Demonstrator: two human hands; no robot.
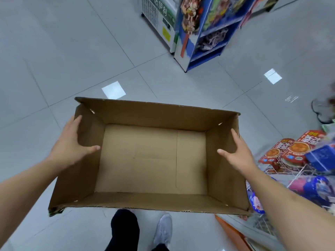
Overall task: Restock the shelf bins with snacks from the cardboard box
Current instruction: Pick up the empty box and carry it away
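An open cardboard box (pixel 155 113) is held up in front of me over the tiled floor, and nothing lies inside it. My left hand (pixel 72 142) grips the box's left wall, thumb inside and fingers outside. My right hand (pixel 237 151) grips the right wall the same way, thumb inside. At the right edge, wire shelf bins (pixel 290 171) hold red snack packs (pixel 290 151) and blue and pink packets (pixel 315 185).
A blue display stand (pixel 208 38) with snack bags stands at the far centre-right, next to a white freezer cabinet (pixel 159 20). My legs and a grey shoe (pixel 163 230) are below the box. Grey tiled floor (pixel 54 60) stretches to the left.
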